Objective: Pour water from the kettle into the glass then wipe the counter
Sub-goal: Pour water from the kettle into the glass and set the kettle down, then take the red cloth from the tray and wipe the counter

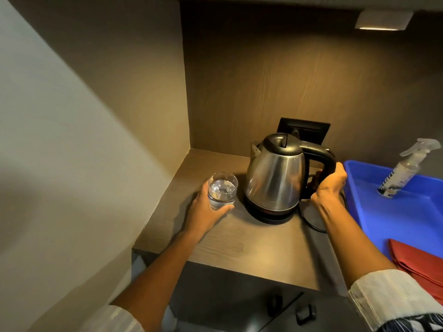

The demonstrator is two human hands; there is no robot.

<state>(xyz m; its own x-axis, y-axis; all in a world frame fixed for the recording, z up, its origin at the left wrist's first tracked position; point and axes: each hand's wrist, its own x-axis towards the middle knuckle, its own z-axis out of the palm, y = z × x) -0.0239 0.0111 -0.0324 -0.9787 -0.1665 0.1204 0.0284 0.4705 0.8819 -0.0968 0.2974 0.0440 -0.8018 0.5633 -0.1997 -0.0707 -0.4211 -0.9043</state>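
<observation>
Two hands busy: left hand [208, 209] wrapped around water-filled glass [222, 193] on counter [251, 250]; right hand [329, 182] clasping handle of steel kettle [275, 176], upright on its base [268, 215], just right of glass. Beyond right grip, blue tray [407, 219] holding spray bottle [405, 170], red cloth [417, 262].

Kettle [274, 173] sits on its base [271, 215] toward the back of the counter [251, 250], glass [222, 190] just left of it. Tray [393, 216] is off to the right (spray bottle [402, 171] standing in it, cloth [419, 262] at its near end). Wall socket [309, 131] is behind the kettle.
</observation>
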